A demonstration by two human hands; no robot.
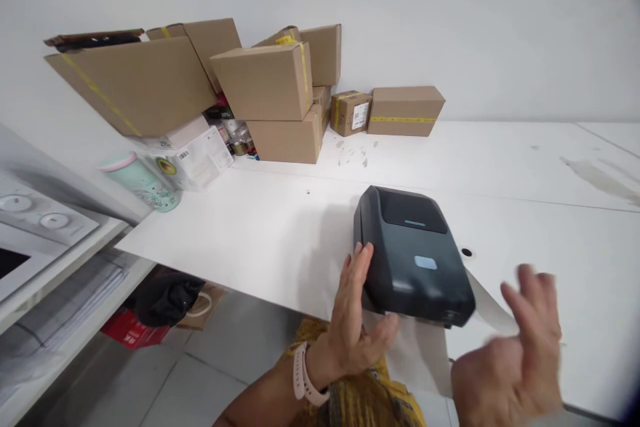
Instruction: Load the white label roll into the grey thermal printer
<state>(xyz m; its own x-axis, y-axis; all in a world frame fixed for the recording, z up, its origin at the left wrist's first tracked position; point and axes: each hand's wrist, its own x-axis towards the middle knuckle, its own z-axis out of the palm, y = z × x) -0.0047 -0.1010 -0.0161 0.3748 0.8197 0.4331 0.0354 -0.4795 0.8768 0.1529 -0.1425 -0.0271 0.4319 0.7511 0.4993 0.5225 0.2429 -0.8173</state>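
Observation:
A dark grey and black box-shaped device (420, 253) rests on the white table, with a small light label and a shiny dark panel on its top. My left hand (355, 320), a pale pink band on its wrist, lies with spread fingers against the device's left side and near corner. To the right of the device, my right hand (520, 340) is raised with its fingers apart, slightly blurred and holding nothing. White paper (420, 353) hangs over the table edge below the device.
Cardboard boxes (265, 83) stand stacked against the wall, with smaller ones (406, 110) to their right. A mint tumbler (143, 183) leans by a white box (195, 160). White table (240, 220) ends near my body; a microwave (40, 233) sits on the left shelf.

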